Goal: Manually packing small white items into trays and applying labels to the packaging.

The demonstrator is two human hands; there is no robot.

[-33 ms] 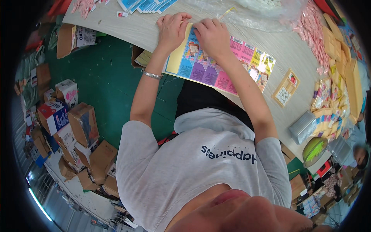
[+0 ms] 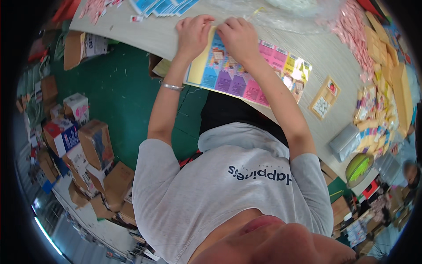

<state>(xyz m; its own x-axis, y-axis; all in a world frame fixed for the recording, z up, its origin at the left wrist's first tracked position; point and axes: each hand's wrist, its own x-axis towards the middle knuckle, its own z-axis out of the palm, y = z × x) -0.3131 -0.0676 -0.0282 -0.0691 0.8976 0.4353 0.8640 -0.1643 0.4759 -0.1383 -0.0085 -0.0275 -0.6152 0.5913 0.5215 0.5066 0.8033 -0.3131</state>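
Observation:
A glossy sticker sheet (image 2: 239,84) with blue, purple, pink and yellow columns lies on the table's near edge. Its left margin is a plain pale yellow strip (image 2: 198,68). My left hand (image 2: 193,37), a silver bracelet on its wrist, has its fingers curled over the far end of that strip. Close beside it, my right hand (image 2: 239,39) is bent over the far edge of the blue column, thumb and fingers drawn together on the sheet. Both sets of fingertips are partly hidden. To the right of the sheet lies a small tan tray (image 2: 314,107) with white pieces and a red item.
Blue printed cards (image 2: 165,6) fan out at the far left. Clear plastic (image 2: 281,20) lies behind my hands; pink packets (image 2: 351,39) are heaped at far right. A green-filled bowl (image 2: 359,170) and tan trays (image 2: 398,108) stand right. Cardboard boxes (image 2: 94,143) crowd the left.
My right hand has shifted slightly away from me and to the left. My left hand has barely moved, and the sheet stays in place.

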